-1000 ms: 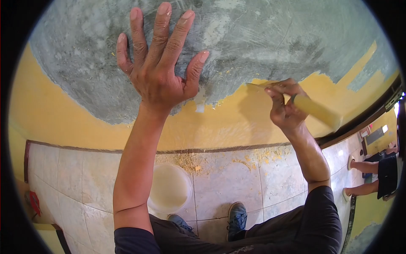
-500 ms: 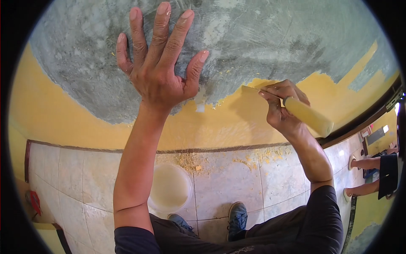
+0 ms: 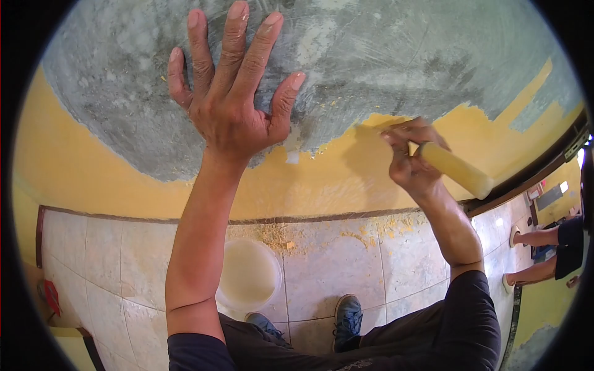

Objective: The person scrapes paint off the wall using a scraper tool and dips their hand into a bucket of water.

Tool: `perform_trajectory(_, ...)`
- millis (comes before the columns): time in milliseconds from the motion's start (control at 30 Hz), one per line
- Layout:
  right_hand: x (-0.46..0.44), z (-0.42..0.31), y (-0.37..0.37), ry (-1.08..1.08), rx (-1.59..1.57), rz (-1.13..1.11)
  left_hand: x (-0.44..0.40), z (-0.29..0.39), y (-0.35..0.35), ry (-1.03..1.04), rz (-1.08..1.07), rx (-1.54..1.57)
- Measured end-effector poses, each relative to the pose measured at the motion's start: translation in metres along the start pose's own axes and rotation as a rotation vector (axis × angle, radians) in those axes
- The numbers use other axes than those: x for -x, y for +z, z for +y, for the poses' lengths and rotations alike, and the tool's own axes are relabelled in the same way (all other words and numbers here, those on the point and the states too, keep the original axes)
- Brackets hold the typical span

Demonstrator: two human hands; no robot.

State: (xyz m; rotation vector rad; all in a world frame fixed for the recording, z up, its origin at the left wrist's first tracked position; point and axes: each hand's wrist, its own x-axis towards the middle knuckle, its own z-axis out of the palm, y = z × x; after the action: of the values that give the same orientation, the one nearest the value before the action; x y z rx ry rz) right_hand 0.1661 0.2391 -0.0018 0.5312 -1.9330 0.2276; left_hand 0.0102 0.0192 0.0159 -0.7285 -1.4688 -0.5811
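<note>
My left hand lies flat with spread fingers on the bare grey part of the wall. My right hand is closed around a scraper with a thick pale yellow handle. The scraper's blade is smeared by motion and points left, close to the ragged edge of the yellow paint. Whether the blade touches the wall I cannot tell. Small yellow flakes cling along the paint edge between my hands.
A round whitish bucket stands on the tiled floor below my left forearm. Yellow paint chips lie along the wall's foot. My shoes are on the tiles. Another person's legs show at the far right, near a dark frame.
The scraper and my right hand have shifted slightly, and the blade is now blurred. My left hand stays almost in place. The other person at the right has moved a little.
</note>
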Motion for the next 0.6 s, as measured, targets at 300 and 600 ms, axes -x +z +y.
perform_trajectory(300,-0.015,-0.007,-0.013,-0.100,0.086,-0.222,-0.002,-0.001,-0.001,0.007,0.009,-0.005)
perform_trajectory(600,-0.007,-0.006,0.001,0.124,0.016,0.105,0.000,-0.001,0.000,0.000,0.008,0.017)
